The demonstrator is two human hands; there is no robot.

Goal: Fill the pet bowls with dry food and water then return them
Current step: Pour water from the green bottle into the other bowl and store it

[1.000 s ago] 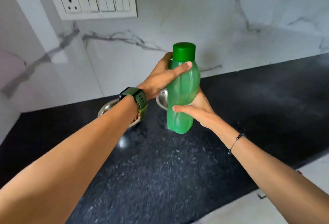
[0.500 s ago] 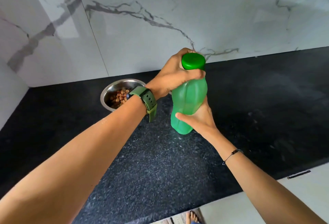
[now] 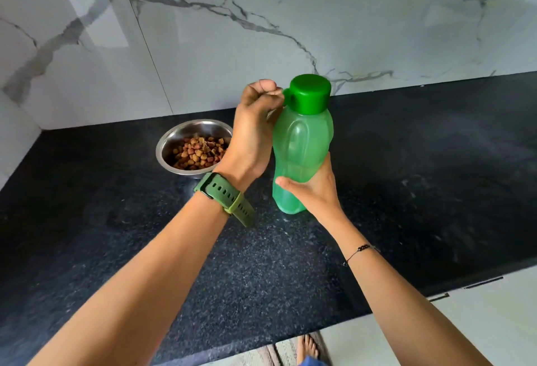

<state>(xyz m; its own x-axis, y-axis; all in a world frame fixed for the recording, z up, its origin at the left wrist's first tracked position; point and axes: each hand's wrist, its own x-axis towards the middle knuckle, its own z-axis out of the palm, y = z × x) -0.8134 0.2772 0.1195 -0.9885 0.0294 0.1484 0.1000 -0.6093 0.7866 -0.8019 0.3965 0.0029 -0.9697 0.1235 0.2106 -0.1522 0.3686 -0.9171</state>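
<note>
Black speckled stone tabletop (image 3: pixel 261 264), glossy, backed by a white marble-look wall (image 3: pixel 319 17) with grey veins.

Head view only. Green translucent plastic bottle (image 3: pixel 302 159) stands upright at mid-tabletop, moulded waist and ribbed panels, base on or just above the stone, can't tell which. Opaque darker green cap (image 3: pixel 310 93), round, smooth, with a small flip tab on its left side. Cap is on.

Right hand (image 3: pixel 312 191) grips the bottle low, fingers (image 3: pixel 283 182) curled around the near side, thumb hidden behind. Left hand (image 3: pixel 255 133) is curled beside the bottle neck, its fingers tucked at the cap's tab; looks like a pinch or pry on the tab, exact contact partly hidden. Green silicone watch strap (image 3: pixel 225 197) on the left wrist, thin black cord bracelet (image 3: pixel 360 251) on the right.

Steel bowl (image 3: pixel 174 145), round, shiny, sits far left just behind the left wrist, already holding dry kibble (image 3: pixel 197 152), brown and reddish chunks. A second bowl isn't visible.

Step judged: food done, water stage, opening the bottle. Next move calls for lifting the cap free while the right hand steadies the base, then tilting over the water bowl. Smooth plastic may slip.
</note>
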